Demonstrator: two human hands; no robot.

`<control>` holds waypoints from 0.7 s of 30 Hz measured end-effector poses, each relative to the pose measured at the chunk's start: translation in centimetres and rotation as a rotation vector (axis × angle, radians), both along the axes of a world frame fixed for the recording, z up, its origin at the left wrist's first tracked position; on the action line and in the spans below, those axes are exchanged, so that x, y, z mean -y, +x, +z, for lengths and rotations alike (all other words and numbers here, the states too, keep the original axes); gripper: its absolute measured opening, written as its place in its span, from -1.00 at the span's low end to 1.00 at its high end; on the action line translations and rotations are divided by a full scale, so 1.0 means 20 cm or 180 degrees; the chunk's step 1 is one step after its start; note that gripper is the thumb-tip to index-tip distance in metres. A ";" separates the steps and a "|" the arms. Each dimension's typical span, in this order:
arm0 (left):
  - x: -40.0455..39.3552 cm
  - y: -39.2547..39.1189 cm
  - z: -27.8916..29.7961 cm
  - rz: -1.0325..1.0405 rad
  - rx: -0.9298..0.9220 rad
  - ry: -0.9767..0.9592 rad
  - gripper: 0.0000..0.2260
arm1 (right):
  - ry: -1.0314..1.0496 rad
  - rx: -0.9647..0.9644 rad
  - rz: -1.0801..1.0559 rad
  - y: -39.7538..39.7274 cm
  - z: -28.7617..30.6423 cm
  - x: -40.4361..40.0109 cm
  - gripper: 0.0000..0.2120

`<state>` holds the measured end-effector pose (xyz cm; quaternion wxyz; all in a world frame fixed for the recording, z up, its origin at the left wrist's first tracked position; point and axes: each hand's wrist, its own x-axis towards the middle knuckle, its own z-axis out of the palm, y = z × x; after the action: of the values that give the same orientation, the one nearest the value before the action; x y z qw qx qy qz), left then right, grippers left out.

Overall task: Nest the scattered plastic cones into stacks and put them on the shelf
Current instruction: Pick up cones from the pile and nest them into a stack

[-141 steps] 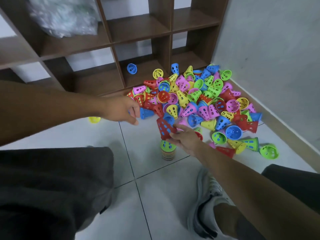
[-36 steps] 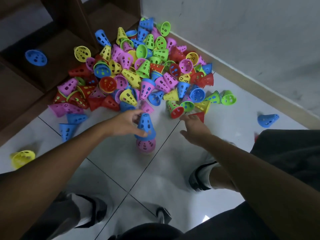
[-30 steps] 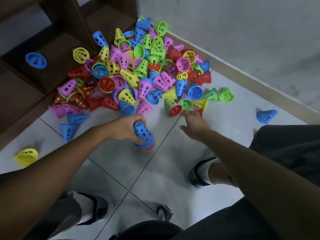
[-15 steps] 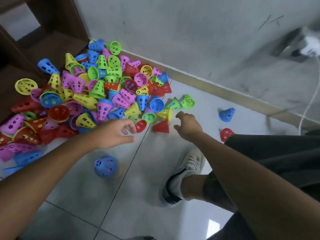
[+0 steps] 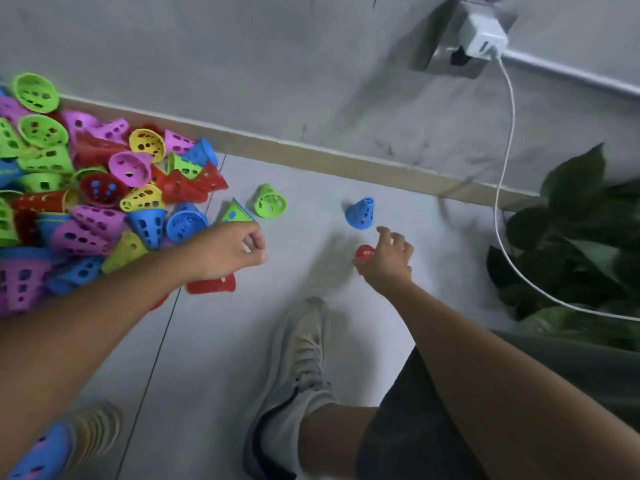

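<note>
- Fingers of the right hand (image 5: 389, 259) spread loosely over a small red cone (image 5: 364, 252) on the floor (image 5: 311, 216); whether they grip it cannot be told.
- Fingers of the left hand (image 5: 230, 249) curl inward and hold nothing visible.
- Another red cone (image 5: 212, 285) lies on its side just below the left hand.
- Loose pile of cones (image 5: 86, 188) fills the left side, against the baseboard.
- One blue cone (image 5: 360, 213) stands alone near the right hand; a green cone (image 5: 270, 202) lies near the pile.
- Nested stack (image 5: 69, 445), topped blue, sits at the lower left, blurred.
- White charger (image 5: 483, 38) and cable hang on the wall above a plant (image 5: 571, 237).
</note>
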<state>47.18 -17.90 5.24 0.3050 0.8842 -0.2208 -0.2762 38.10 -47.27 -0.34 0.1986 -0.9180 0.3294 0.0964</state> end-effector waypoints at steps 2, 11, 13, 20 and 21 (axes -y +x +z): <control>0.08 0.03 -0.07 -0.0010 0.0070 0.0074 -0.85 | 0.0285 -0.0134 -0.0047 0.01 -0.06 0.07 -0.13; -0.04 0.05 -0.25 0.0025 0.0681 0.0743 -0.59 | 0.0464 -0.0171 -0.0129 0.28 -0.27 0.16 0.09; -0.12 0.02 -0.27 0.0072 0.0742 0.0776 -0.56 | 0.0414 -0.0085 -0.0070 0.34 -0.28 0.16 0.10; -0.30 -0.10 -0.39 0.0021 0.0740 0.0973 -0.48 | 0.0001 -0.0120 0.0626 0.51 -0.30 0.20 -0.22; -0.32 -0.12 -0.41 0.0038 0.0683 0.0961 -0.47 | -0.0004 -0.0083 0.0654 0.52 -0.31 0.20 -0.33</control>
<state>44.82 -11.58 -3.04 0.1452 0.9457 -0.2028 -0.2086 48.57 -51.25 -6.53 0.1827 -0.9458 0.2362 0.1280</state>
